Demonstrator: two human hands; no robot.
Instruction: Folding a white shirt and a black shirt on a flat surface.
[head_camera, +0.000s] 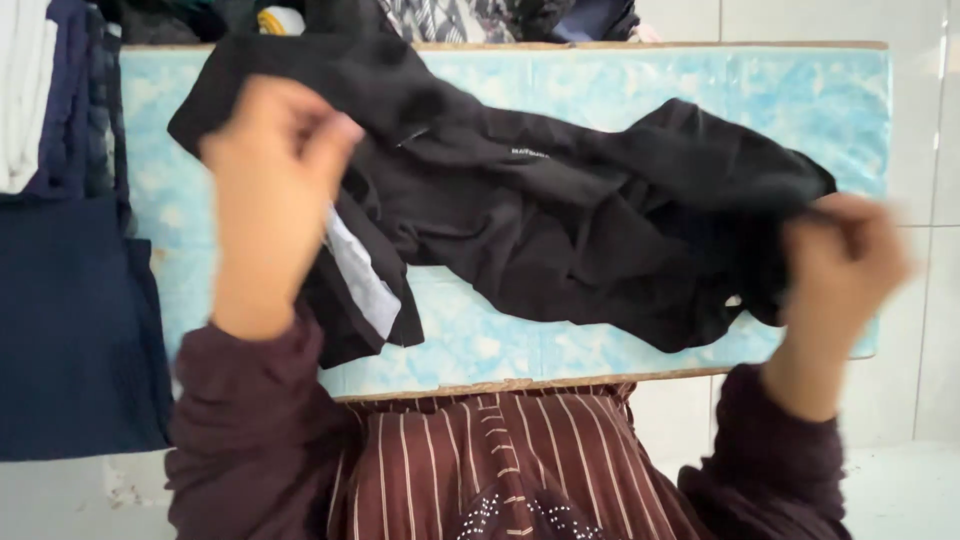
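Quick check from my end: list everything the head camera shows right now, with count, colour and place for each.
black garment: one, black with a pale inner label, held up crumpled over the board between both hands
board: one, mottled light blue top with a wooden edge, straight ahead under the garment
dark blue cloth: one, navy, hanging at the left
clothes pile: several, dark and patterned, along the far edge of the board
white cloth: one, white, top left corner
tiled wall: white, at the right
striped clothing: maroon with pale stripes, worn by the person, bottom centre
left hand: one, gripping the garment's left end
right hand: one, blurred, gripping the garment's right end
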